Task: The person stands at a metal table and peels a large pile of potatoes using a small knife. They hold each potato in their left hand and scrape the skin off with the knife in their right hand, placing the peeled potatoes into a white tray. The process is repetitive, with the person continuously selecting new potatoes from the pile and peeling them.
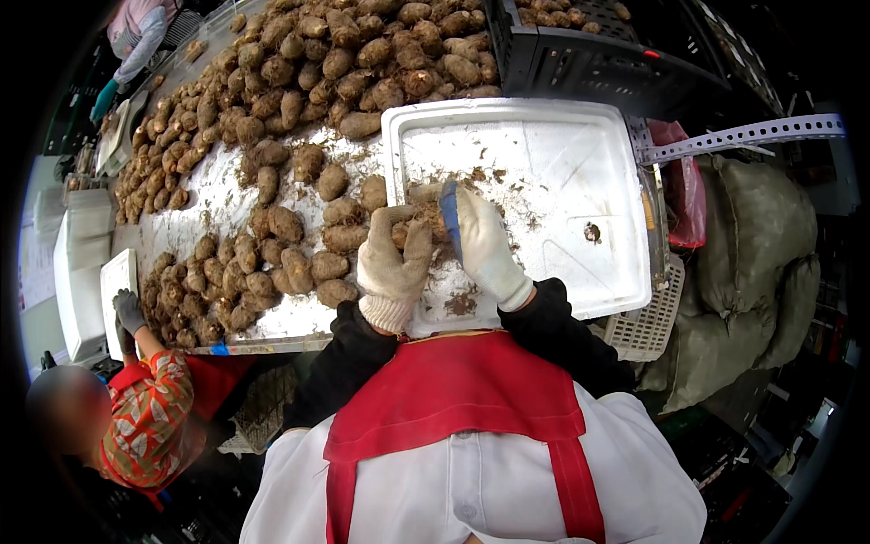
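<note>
My left hand (393, 255), in a soiled knit glove, grips a brown, hairy taro corm (438, 221) over the near-left part of a white foam tray (578, 272). Close beside it on the right is my right hand (484, 245), in a cleaner white glove, its fingers pointing away from me. A blue strip (449, 212) runs along that hand's palm side; whether it is glove coating or a held tool I cannot tell. Another taro corm (425, 194) lies just beyond my left fingertips. Soil and root scraps (461, 304) are scattered in the tray.
A large taro heap (353, 61) covers the table's far side, with a smaller group (224, 279) nearer left. A black crate (598, 61) stands behind the tray. Full sacks (754, 231) and a perforated metal bar (747, 138) are at right. Co-workers' gloved hands (128, 313) show at left.
</note>
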### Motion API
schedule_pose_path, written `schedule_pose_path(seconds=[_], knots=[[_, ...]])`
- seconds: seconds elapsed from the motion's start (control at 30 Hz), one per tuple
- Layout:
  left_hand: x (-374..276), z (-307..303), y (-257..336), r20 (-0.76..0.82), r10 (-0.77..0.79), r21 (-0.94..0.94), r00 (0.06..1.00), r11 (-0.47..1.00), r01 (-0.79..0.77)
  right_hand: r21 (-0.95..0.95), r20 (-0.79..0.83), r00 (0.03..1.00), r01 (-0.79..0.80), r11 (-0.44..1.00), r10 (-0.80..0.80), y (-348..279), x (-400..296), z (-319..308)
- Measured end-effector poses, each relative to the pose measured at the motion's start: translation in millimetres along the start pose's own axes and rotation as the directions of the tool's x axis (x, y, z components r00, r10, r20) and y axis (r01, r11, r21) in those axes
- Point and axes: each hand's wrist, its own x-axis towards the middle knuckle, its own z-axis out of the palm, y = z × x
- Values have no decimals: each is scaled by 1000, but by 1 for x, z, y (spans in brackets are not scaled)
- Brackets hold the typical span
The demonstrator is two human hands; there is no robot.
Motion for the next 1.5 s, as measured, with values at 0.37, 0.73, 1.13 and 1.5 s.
schedule_pose_path(seconds=[0.37, 0.73, 1.13, 1.5], knots=[[1, 22, -22, -167, 179, -237, 970, 947, -216, 490, -13, 892, -389, 780, 452, 2, -4, 6], [0, 7, -31, 394, -282, -579, 875, 663, 475, 58, 30, 998, -62, 996, 60, 0, -3, -28], [12, -2, 5, 242, -214, 25, 946, 976, 215, -591, 2, 1000, -23, 806, 30, -25, -15, -22], [22, 19, -8, 351, -265, 46, 898, 963, 265, -464, -80, 980, -197, 864, 181, -19, -20, -33]])
